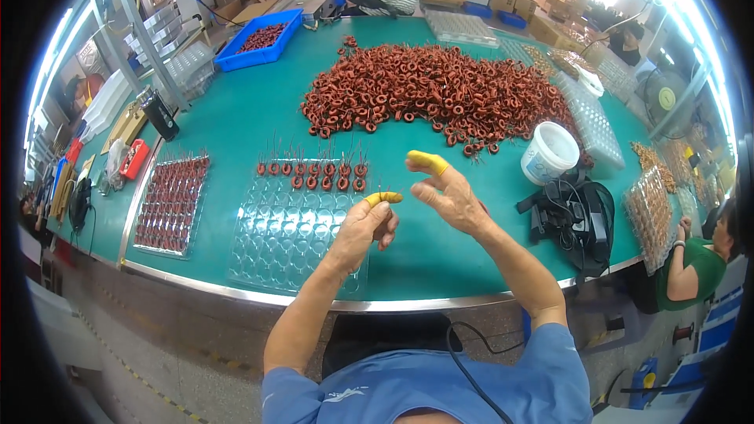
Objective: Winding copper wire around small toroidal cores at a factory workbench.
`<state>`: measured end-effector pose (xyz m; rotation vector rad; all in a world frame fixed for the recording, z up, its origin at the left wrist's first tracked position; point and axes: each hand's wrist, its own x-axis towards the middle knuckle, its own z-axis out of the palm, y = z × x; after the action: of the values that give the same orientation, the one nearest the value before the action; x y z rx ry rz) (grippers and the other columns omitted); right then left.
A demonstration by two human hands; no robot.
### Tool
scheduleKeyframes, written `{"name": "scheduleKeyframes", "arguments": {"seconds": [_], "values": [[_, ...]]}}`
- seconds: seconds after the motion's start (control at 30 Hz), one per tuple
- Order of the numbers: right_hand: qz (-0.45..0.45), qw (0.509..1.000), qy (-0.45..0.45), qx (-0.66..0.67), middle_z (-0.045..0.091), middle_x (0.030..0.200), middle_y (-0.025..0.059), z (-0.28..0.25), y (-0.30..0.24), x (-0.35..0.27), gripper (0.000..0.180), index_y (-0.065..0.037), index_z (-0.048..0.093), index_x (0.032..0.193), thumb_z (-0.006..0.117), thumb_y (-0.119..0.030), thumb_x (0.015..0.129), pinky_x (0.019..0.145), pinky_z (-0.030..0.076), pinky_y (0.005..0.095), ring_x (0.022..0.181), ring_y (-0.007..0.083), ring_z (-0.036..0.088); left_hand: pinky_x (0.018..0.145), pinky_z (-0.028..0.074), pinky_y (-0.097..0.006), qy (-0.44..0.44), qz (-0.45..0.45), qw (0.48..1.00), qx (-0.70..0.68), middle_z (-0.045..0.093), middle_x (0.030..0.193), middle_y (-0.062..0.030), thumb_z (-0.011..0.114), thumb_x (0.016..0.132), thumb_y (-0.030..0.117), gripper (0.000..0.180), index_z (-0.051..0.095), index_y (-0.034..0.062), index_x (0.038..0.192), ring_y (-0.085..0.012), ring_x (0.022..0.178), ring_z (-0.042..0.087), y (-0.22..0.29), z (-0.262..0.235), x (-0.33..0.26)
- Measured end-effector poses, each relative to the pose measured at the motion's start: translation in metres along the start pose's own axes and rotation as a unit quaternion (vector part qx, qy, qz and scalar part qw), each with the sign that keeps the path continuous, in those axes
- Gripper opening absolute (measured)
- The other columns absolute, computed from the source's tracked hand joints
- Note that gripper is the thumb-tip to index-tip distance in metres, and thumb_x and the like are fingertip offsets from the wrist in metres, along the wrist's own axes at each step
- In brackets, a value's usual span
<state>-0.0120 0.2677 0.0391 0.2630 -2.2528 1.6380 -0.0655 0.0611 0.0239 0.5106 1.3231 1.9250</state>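
Note:
My left hand, a yellow cover on its index finger, is closed in a pinch just right of a clear plastic tray. Thin wire leads show at its fingertips, like those on the red ring coils; the coil body is mostly hidden. Beside it, my right hand has its thumb and yellow-covered index finger apart. A reddish bit shows at its outer edge; I cannot tell whether it is held. The clear tray has round pockets, with red ring coils standing in its far rows, leads upward.
A large heap of red ring coils lies beyond my hands. Left stands a filled tray; farther back, a blue bin of coils. To the right are a white bucket and a black bag. Other people sit opposite and at right.

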Motion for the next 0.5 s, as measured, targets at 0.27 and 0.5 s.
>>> {"name": "scheduleKeyframes", "arguments": {"seconds": [0.27,0.5], "values": [[-0.113,0.983,-0.07,-0.125,0.066,0.094,0.0094,0.025,-0.026,0.0,0.019,-0.005,0.07,0.1,0.071,-0.016,0.085,0.074,0.054,0.0318,0.084,0.0229,0.065,0.043,0.034,-0.025,-0.099,-0.125,0.975,-0.156,0.046,0.068,-0.0035,0.049,0.098,0.029,0.024,0.049,0.0058,0.094,-0.0133,0.051,0.045,0.01,-0.006,-0.017],[-0.103,0.98,-0.05,-0.163,0.065,0.084,0.0074,0.037,-0.022,-0.001,0.018,-0.004,0.071,0.092,0.07,-0.021,0.085,0.063,0.05,0.0327,0.074,0.0231,0.064,0.06,0.05,-0.028,-0.026,-0.023,0.997,-0.071,0.059,0.084,-0.0096,0.038,0.103,0.036,0.037,0.052,0.0027,0.11,-0.0171,0.069,0.061,0.004,-0.003,-0.025]]}}
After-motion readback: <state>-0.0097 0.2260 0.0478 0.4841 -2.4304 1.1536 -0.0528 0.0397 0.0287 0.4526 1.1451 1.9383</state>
